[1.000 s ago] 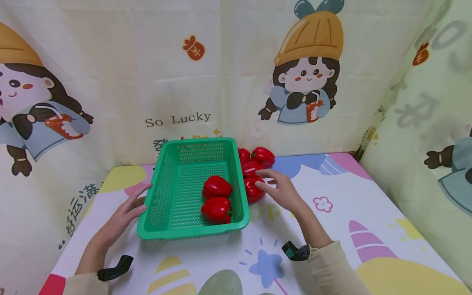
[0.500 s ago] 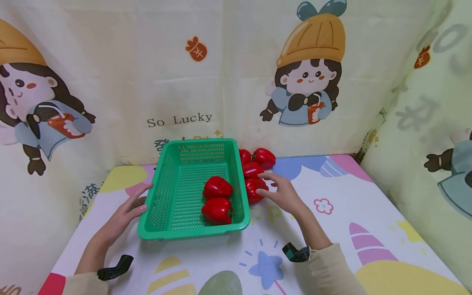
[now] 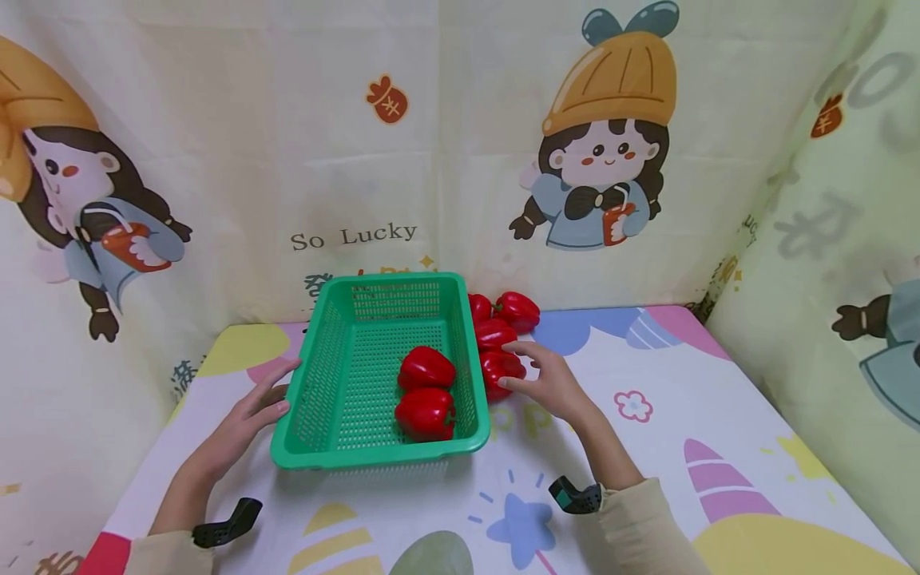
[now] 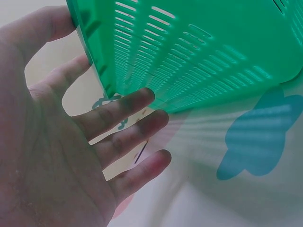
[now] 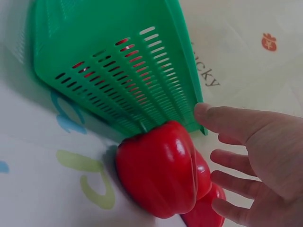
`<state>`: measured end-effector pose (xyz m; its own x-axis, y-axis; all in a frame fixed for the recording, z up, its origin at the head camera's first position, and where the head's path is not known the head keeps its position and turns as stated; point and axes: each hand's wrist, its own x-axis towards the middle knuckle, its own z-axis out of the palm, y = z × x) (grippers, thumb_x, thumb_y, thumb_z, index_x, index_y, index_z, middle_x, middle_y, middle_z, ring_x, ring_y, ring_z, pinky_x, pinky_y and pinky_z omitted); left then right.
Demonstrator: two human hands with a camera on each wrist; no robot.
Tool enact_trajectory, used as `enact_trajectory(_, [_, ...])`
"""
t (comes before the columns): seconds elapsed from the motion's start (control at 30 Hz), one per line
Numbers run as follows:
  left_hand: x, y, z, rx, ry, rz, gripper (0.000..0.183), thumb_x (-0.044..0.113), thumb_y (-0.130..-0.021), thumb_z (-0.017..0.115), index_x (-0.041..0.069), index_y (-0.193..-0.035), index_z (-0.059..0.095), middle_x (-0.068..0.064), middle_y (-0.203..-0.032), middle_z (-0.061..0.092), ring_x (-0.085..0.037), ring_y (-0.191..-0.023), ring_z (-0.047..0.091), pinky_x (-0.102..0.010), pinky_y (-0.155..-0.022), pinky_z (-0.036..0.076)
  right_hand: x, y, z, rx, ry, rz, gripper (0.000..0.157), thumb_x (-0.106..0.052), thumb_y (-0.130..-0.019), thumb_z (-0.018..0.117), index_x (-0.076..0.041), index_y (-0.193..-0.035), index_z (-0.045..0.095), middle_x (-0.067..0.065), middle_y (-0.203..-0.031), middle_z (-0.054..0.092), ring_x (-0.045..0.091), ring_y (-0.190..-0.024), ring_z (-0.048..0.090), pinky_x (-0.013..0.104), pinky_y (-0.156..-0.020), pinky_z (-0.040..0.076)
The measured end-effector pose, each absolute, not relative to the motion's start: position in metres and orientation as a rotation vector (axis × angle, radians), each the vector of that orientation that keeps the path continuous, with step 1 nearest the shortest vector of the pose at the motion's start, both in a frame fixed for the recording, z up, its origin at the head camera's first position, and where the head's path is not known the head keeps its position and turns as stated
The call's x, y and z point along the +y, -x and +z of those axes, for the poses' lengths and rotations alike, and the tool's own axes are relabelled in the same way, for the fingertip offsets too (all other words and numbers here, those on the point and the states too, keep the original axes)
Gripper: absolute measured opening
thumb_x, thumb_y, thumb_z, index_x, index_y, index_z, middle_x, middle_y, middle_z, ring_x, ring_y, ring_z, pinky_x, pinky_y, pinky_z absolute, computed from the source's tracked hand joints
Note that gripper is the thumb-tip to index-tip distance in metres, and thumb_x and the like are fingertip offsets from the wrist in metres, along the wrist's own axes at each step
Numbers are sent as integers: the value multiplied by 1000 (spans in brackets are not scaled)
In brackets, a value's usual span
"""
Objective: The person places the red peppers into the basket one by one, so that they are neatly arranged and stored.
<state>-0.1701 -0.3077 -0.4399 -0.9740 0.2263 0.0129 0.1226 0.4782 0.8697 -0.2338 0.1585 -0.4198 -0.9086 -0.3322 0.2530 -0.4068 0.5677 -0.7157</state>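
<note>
A green perforated plastic basket [image 3: 381, 457] stands on the table with two red bell peppers [image 3: 424, 415] at the right of its floor. My left hand [image 3: 233, 435] is at the basket's left side, its thumb and index fingertip at the rim and the other fingers spread loosely below it in the left wrist view. Beyond the right wall, my right hand [image 3: 552, 387] hovers beside the nearest loose bell pepper [image 5: 158, 170], fingers parted and lightly bent, holding nothing. In the right wrist view, its thumb tip overlaps the basket's rim.
Behind the nearest loose pepper, several more red bell peppers [image 3: 517, 311] lie along the basket's right side, close to the back wall [image 3: 467, 160]. A patterned cloth [image 3: 611, 479] covers the table, and printed sheets hang behind and at both sides.
My right thumb has come down slightly beside the nearest loose pepper. The left hand and basket stay in place; the head view has shifted a little.
</note>
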Motion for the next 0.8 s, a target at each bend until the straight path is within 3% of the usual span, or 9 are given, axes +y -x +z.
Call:
enact_trajectory(0.23, [-307, 169, -438, 2611, -336, 1527, 60, 29, -101, 42, 30, -156, 15, -17, -159, 20, -49, -139, 27, -80, -96, 26, 159, 235, -423, -2675, -636, 1323, 52, -21, -82, 77, -7, -129, 59, 11, -131, 61, 34, -124, 54, 56, -100, 47])
enact_trajectory(0.8, [-307, 171, -441, 2609, -301, 1512, 61, 34, -101, 41, 32, -155, 14, -20, -159, 20, -49, -140, 26, -80, -97, 26, 160, 242, -432, -2708, -583, 1318, 51, -23, -82, 76, -10, -129, 60, 11, -133, 60, 33, -126, 52, 55, -101, 46])
